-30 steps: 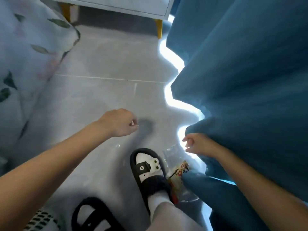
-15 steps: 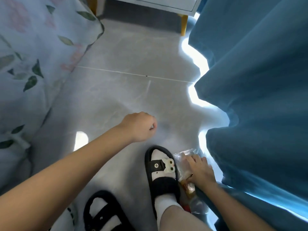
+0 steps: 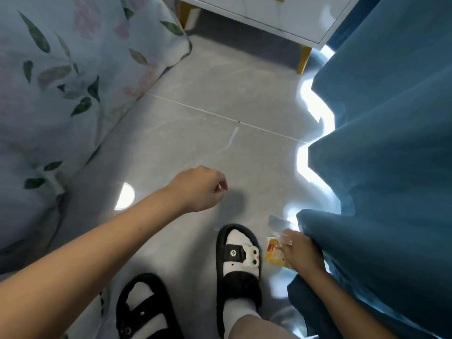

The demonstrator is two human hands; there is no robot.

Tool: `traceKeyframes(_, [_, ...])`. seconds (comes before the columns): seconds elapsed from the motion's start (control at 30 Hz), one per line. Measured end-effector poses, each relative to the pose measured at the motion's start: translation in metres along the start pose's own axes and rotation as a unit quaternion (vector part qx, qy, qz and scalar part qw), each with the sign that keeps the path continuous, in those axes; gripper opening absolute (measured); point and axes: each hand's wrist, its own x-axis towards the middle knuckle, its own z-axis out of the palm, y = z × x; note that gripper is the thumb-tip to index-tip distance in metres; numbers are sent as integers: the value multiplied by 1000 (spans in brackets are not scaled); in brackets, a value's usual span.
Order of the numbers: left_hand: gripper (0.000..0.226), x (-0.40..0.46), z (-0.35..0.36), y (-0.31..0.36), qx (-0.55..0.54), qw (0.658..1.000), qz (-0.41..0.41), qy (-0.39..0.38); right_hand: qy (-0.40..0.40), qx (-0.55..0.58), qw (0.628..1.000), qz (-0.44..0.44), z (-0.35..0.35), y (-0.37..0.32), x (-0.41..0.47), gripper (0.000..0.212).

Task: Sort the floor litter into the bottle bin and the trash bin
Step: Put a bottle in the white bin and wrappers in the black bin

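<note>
- Since the earlier frame, the right hand (image 3: 302,250) has gone from lying flat on the snack wrapper (image 3: 275,253) to lifting it; its fingers (image 3: 286,237) now pinch the clear top edge, and the yellow printed end hangs just beside the right slipper (image 3: 238,263).
- Left hand (image 3: 198,189) hovers over the floor (image 3: 220,94), fingers curled in on nothing.
- Risk: the grip is only on thin, slick film, so the wrapper could slide out.
- Risk: the blue curtain (image 3: 391,167) drapes against the right wrist; it may drag at the wrapper or hide other litter.
- Neither bin is in view, so the carry may be long; the wrapper likely belongs in the trash bin.
</note>
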Motion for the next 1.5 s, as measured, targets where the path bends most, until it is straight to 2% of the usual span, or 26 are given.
traceKeyframes(0.03, [26,0,2,1,-10,1000,3,-1,11,25,1000,1,-11,-7,6,4])
traceKeyframes(0.1, [32,2,8,2,-35,999,15,-3,27,90,996,2,-34,-27,15,14])
traceKeyframes(0.2, [68,2,13,4,-112,992,48,32,-7,166,986,-31,-77,-69,21,18])
traceKeyframes(0.3, [90,1,12,7,-163,979,103,62,-50,308,945,-96,-108,-111,20,19])
traceKeyframes(0.37, [85,2,9,5,-168,976,104,86,-70,382,911,-141,-117,-131,20,19])
traceKeyframes(0.43, [70,2,2,-1,-147,980,75,112,-71,408,897,-158,-116,-141,22,25])
traceKeyframes(0.53, [45,2,-5,-4,-96,990,23,102,-75,435,886,-141,-111,-146,23,20])
traceKeyframes(0.6, [37,3,-1,-2,-111,990,-2,89,-79,454,880,-119,-107,-142,22,19])
traceKeyframes(0.73, [35,5,8,3,-98,992,-26,69,-99,478,869,-78,-107,-116,23,45])
traceKeyframes(0.83, [36,8,10,1,-78,995,-39,58,-90,384,919,-10,-95,-74,28,53])
traceKeyframes(0.9, [36,10,12,1,-84,994,-46,51,-117,258,959,24,-74,-46,28,44])
traceKeyframes(0.93, [35,10,14,2,-88,994,-49,47,-155,194,968,23,-60,-32,25,36])
traceKeyframes(1.03, [36,11,18,4,-107,992,-51,43,-279,49,959,-2,-22,-1,8,32])
traceKeyframes(1.1, [38,12,20,4,-115,991,-54,43,-304,-21,952,16,-11,15,-5,38])
traceKeyframes(1.2, [39,13,22,5,-126,990,-56,36,-311,-56,948,32,-7,24,-28,45])
traceKeyframes(1.4, [37,11,25,8,-139,989,-53,25,-254,-189,939,-132,31,26,-67,79])
traceKeyframes(1.5, [35,11,26,6,-143,988,-56,27,-207,-159,944,-203,47,39,-75,70])
